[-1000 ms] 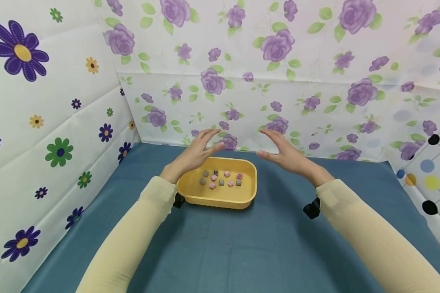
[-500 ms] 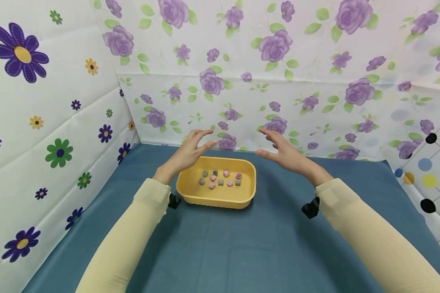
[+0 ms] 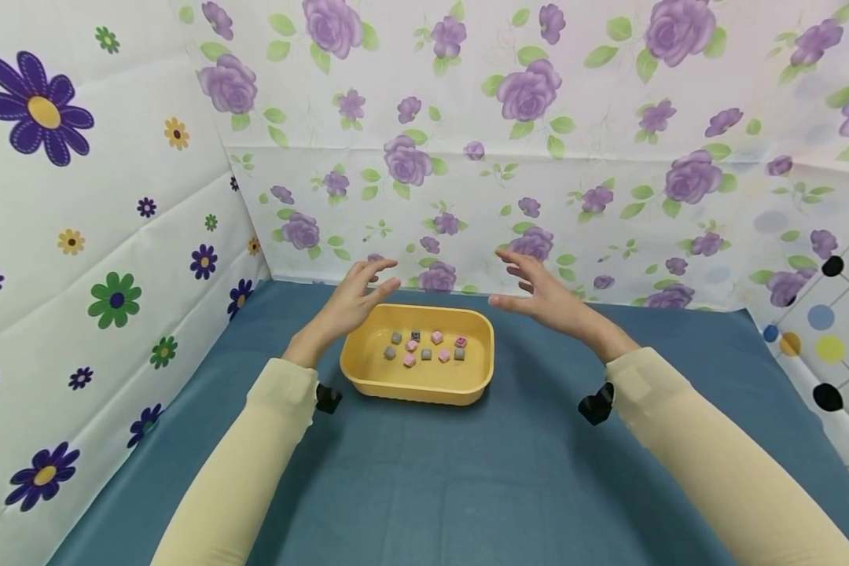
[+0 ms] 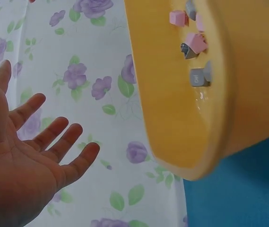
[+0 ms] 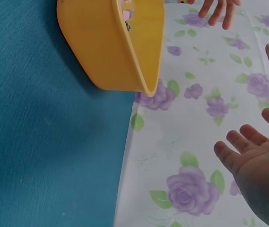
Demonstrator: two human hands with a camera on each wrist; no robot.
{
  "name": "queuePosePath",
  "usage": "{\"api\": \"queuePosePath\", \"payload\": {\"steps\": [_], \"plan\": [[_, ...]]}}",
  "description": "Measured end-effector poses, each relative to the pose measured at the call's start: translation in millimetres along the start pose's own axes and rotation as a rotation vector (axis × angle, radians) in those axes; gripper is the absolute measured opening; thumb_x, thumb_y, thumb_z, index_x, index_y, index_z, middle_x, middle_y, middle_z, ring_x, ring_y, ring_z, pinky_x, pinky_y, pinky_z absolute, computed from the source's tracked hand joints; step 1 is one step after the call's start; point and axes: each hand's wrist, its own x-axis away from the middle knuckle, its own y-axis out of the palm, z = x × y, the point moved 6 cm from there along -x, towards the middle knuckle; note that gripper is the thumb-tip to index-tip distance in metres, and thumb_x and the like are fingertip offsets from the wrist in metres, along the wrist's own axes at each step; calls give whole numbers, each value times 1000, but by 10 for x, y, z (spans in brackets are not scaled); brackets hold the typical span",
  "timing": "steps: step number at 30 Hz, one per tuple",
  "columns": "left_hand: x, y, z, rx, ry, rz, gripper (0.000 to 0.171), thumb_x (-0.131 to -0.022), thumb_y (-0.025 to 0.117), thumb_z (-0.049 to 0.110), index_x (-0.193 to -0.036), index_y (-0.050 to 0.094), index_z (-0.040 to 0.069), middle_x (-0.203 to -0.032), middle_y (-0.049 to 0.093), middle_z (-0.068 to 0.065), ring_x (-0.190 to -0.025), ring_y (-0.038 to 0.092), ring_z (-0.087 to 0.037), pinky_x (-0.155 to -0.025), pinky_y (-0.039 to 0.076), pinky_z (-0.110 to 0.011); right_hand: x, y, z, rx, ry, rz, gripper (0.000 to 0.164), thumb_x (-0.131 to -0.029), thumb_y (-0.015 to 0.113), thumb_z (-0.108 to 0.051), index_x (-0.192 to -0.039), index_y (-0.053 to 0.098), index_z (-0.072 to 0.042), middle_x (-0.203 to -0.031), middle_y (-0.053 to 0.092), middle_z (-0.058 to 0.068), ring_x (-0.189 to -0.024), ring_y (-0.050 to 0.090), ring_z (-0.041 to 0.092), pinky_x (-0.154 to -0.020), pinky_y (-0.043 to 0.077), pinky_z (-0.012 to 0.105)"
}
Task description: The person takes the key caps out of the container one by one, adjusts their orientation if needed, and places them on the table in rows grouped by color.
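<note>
1. Left hand [image 3: 348, 303]: grip wide, fingers spread, near the tray [image 3: 417, 391].
2. The tray: lower, between the hands, nearer the left.
3. Keycaps [image 3: 427, 354]: grey and pink, inside the tray, below both hands.
4. Right hand [image 3: 548, 300]: grip wide, thumb apart from fingers, right of the tray.

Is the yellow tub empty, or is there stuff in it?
The yellow tub isn't empty: pink keycaps and gray keycaps, one marked Del in the left wrist view, lie spread on its bottom.

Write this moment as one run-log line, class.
left hand: open, holding nothing; right hand: open, holding nothing; yellow tray: on blue cloth; pink and gray keycaps: inside tray
</note>
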Motion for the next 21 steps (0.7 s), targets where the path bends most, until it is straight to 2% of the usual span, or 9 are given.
{"api": "queuePosePath", "payload": {"steps": [10,15,21], "plan": [[128,-22,-138,20,-16,20,59,-110,50,44,-159,43,12,-159,34,-20,-141,39,-42,-114,34,-63,10,77,-8,19,-16,-11,83,-100,72,-29,-167,24,-19,-169,20,12,-156,18,38,-124,18,60],[169,-32,-234,22,-41,28,63,-109,50,49,-160,42,12,-156,37,-20,-140,41,-41,-111,37,-63,-14,107,-2,-19,-34,-17,81,-100,73,-29,-166,28,-19,-167,21,11,-156,20,36,-124,19,58],[220,-39,-325,25,-83,20,61,-110,49,49,-160,43,14,-153,39,-21,-135,45,-38,-108,41,-62,-6,132,19,-88,-10,-21,86,-99,74,-34,-167,24,-23,-170,22,10,-157,21,34,-124,21,57]]}}
